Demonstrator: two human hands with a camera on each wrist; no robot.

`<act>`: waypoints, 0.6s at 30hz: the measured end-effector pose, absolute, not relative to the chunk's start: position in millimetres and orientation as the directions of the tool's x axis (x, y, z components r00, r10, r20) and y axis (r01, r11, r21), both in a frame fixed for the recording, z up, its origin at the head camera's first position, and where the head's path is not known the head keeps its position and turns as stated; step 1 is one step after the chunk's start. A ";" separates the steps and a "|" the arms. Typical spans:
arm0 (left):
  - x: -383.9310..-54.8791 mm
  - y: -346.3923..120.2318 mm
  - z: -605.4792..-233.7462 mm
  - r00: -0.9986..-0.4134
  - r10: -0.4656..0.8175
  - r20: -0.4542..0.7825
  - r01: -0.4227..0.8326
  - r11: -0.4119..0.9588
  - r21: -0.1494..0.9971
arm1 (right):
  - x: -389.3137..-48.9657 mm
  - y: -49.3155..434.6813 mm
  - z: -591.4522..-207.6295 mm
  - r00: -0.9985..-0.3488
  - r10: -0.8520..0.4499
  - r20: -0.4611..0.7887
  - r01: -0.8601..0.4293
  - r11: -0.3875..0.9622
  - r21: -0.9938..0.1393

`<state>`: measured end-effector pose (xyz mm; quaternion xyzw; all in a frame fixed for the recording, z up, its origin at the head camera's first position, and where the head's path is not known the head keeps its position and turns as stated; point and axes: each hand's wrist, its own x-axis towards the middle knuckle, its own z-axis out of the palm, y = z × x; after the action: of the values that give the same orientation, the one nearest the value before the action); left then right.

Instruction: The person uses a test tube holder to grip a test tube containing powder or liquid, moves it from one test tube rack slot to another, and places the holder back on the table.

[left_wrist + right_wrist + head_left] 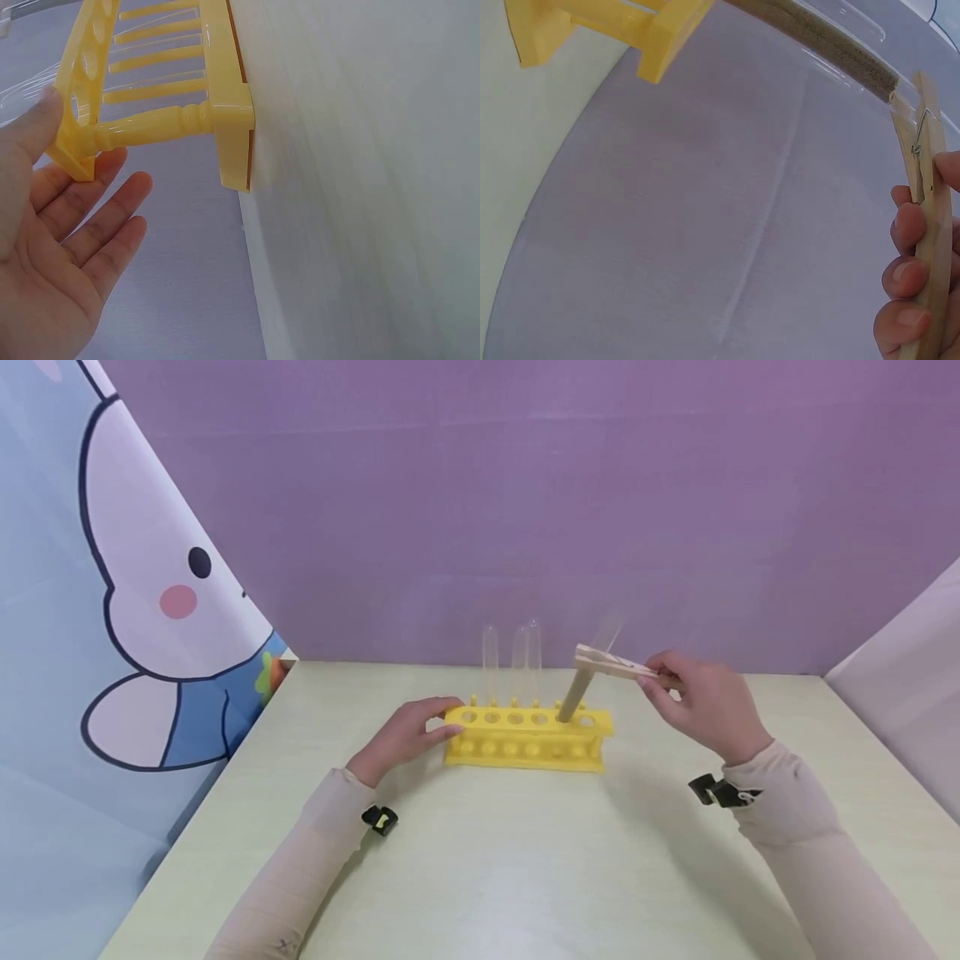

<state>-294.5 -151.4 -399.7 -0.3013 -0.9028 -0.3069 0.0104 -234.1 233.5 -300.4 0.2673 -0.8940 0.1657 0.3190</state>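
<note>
My left hand (405, 735) grips the left end of a yellow test tube rack (528, 762), thumb on one side of its upper plate and index finger on the other. In the left wrist view the other fingers of the left hand (56, 262) spread loosely below that plate. My right hand (708, 703) holds a wooden test tube clamp (618, 665) by its handle, fingers wrapped round it in the right wrist view. The clamp's jaws grip a clear test tube (576, 693) partly filled with brown, grainy material. This tube leans right, its lower end at a hole near the rack's right end.
Several empty clear test tubes (490, 652) stand upside down on pegs along the rack's back. The rack stands on a pale table (517, 860). Behind the table hangs a purple backdrop (540, 510), with a blue cartoon-print cloth (45, 827) at the left.
</note>
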 end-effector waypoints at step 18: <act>-295.7 -151.3 -399.7 -0.815 0.540 0.212 0.553 0.615 0.561 | -225.4 252.4 -293.7 -0.667 -0.350 0.658 -0.550 0.827 -0.117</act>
<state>-295.7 -151.3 -399.7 -0.3042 -0.8986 -0.3160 0.0108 -225.4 252.4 -293.7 0.2500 -0.8997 0.1546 0.3226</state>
